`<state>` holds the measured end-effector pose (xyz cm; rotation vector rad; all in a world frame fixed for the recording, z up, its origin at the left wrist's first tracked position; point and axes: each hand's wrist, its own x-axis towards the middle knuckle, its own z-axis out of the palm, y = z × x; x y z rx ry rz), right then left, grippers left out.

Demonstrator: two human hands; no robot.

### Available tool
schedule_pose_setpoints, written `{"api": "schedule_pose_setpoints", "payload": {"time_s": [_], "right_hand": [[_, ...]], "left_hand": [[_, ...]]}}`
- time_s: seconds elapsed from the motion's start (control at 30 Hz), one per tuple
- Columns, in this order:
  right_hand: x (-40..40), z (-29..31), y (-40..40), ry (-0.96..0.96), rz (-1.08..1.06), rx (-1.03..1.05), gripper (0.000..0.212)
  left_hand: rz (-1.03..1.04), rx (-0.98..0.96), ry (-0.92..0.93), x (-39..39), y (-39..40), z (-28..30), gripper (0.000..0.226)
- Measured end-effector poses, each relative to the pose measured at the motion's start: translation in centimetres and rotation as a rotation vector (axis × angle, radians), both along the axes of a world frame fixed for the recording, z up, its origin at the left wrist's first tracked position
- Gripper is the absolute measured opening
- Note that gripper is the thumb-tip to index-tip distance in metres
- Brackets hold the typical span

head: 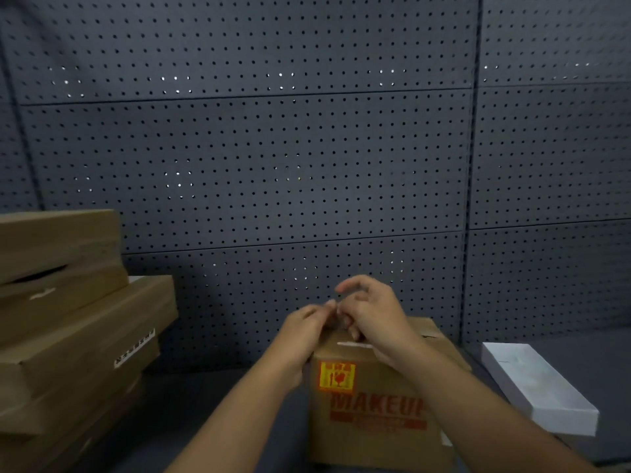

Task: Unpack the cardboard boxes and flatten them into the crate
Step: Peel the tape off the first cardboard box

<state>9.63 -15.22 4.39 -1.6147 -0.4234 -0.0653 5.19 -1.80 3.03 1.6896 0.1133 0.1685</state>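
Cardboard box [375, 404] printed "MAKEUP", upright on dark table [205, 404]. Left hand [300, 332] and right hand [372, 315] meet at its top far edge, fingers curled; grip indistinct, cannot tell. Stacked flat boxes [75, 319] at left.

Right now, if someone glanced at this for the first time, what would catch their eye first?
Probably the cardboard box at bottom centre, with its yellow sticker and red MAKEUP lettering. The left hand and right hand work at its top far edge. After that, the leaning stack of brown boxes on the left and the white box on the right, all before a dark pegboard wall.
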Motion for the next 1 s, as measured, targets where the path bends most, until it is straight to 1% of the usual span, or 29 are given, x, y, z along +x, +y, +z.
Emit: {"api": "schedule_pose_setpoints", "payload": {"time_s": [0.03, 0.1, 0.17, 0.27, 0.37, 0.47, 0.57, 0.83, 1.0], "right_hand": [[0.2, -0.5, 0.2, 0.021, -0.012, -0.052, 0.019], [0.3, -0.9, 0.5, 0.06, -0.01, -0.106, 0.019], [0.4, -0.8, 0.8, 0.088, 0.002, -0.085, 0.017], [0.8, -0.9, 0.7, 0.124, -0.012, -0.017, 0.012], [1.2, -1.1, 0.5, 0.151, -0.038, 0.035, 0.01], [1.2, -1.2, 0.5, 0.148, -0.041, 0.038, 0.007], [1.3, -1.2, 0.4, 0.143, -0.071, 0.055, 0.008], [1.1, -0.8, -1.6, 0.108, -0.102, 0.002, 0.007], [1.4, -0.5, -4.7, 0.109, -0.145, 0.023, 0.006]], "left_hand": [[0.0, 0.002, 0.027, 0.0, 0.2, -1.0, 0.034], [0.002, -0.024, 0.004, 0.0, 0.3, -2.6, 0.036], [0.034, -0.06, -0.037, -0.1, 0.3, -3.2, 0.04], [0.045, -0.086, -0.05, 0.3, 0.4, -3.5, 0.044], [0.032, -0.104, -0.058, 0.2, 0.5, -3.5, 0.032], [0.033, -0.103, -0.047, 0.2, 0.6, -3.4, 0.022], [0.034, -0.127, -0.046, 0.5, 0.7, -3.3, 0.021], [0.007, 0.003, -0.038, 0.9, 1.2, -3.0, 0.025], [-0.029, 0.12, -0.038, 1.2, 1.6, -2.8, 0.028]]}}
